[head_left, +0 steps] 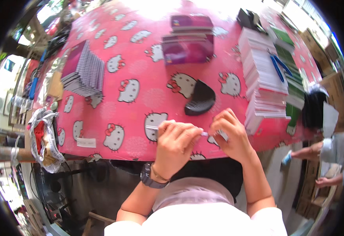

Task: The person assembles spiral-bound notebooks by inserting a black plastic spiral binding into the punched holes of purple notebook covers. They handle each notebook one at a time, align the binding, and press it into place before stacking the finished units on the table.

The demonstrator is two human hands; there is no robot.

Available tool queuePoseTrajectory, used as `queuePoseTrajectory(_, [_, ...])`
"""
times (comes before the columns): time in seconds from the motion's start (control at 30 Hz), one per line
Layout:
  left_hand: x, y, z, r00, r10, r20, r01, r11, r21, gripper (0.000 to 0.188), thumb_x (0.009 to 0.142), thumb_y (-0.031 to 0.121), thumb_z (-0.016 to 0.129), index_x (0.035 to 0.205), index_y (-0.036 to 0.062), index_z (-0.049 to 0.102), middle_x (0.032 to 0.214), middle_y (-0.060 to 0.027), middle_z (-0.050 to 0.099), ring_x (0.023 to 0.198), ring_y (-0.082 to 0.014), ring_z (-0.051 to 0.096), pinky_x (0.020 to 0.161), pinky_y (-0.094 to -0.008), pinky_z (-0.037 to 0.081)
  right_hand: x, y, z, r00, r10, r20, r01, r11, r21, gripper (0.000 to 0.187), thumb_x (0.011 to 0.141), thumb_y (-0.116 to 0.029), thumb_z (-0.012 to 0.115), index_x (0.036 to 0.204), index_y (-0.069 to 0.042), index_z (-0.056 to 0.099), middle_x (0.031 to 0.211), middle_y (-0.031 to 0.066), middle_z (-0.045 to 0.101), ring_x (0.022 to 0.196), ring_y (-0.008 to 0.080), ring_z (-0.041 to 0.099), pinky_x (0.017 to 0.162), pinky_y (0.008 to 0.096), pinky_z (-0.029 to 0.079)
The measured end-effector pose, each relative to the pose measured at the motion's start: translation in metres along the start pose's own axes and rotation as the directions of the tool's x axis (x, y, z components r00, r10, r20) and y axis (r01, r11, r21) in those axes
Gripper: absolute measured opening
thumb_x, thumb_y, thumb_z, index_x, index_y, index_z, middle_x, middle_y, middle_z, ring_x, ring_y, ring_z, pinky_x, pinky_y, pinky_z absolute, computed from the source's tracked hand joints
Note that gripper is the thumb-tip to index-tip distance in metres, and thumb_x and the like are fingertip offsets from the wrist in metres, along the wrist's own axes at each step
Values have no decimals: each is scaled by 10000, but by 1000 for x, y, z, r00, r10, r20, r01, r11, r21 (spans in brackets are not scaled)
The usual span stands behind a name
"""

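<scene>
Both my hands meet at the near edge of a table covered with a pink cloth printed with white cat faces. My left hand, a dark watch on its wrist, is closed around a thin white stick-like item that pokes out to the left. My right hand pinches the other end of something small and pale between the two hands. A black curved comb-like object lies just beyond my fingers.
A fanned stack of booklets lies at the left, purple boxes at the far middle. A tall pile of white cards with blue pliers is at the right. Another person reaches into cardboard boxes at lower right.
</scene>
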State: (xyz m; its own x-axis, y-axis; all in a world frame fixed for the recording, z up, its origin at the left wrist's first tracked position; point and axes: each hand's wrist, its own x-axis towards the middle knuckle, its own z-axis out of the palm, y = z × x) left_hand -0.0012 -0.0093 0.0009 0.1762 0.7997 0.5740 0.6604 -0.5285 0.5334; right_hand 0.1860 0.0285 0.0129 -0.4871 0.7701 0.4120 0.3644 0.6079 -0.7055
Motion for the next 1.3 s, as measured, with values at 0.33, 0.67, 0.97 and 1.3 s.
queuePoseTrajectory(0.33, [1,9,3,999,-33,25,32,999,17,279,742,124,720,1006,131,632,898,1,625,877,-167,587,876,-376,315,-5,-17,-5,985,147,95,-152,987,53,399,806,-13,664,1186,-39,545,817,118,624,748,236,636,662,316,499])
queuePoseTrajectory(0.67, [2,4,-3,985,-32,172,23,998,59,162,821,279,673,924,157,647,936,37,625,875,-159,578,907,-390,277,24,20,-33,978,190,88,-178,976,-125,533,782,-198,743,1243,-57,515,1081,172,619,1036,284,598,863,395,484])
queuePoseTrajectory(0.97, [1,-19,-19,995,-17,100,1,987,159,258,706,378,760,801,174,634,831,59,613,898,-158,571,1026,-514,171,50,59,1,954,223,199,-154,937,-313,547,664,-331,805,1150,-161,619,1306,217,492,1182,356,474,1010,445,388])
queuePoseTrajectory(1.3, [-7,-29,-18,999,-10,41,5,994,108,230,623,275,823,756,195,653,752,72,597,846,-135,571,1031,-485,192,16,37,-16,936,313,163,-344,910,230,511,637,-466,797,945,-66,717,1028,115,632,1091,272,526,929,402,404])
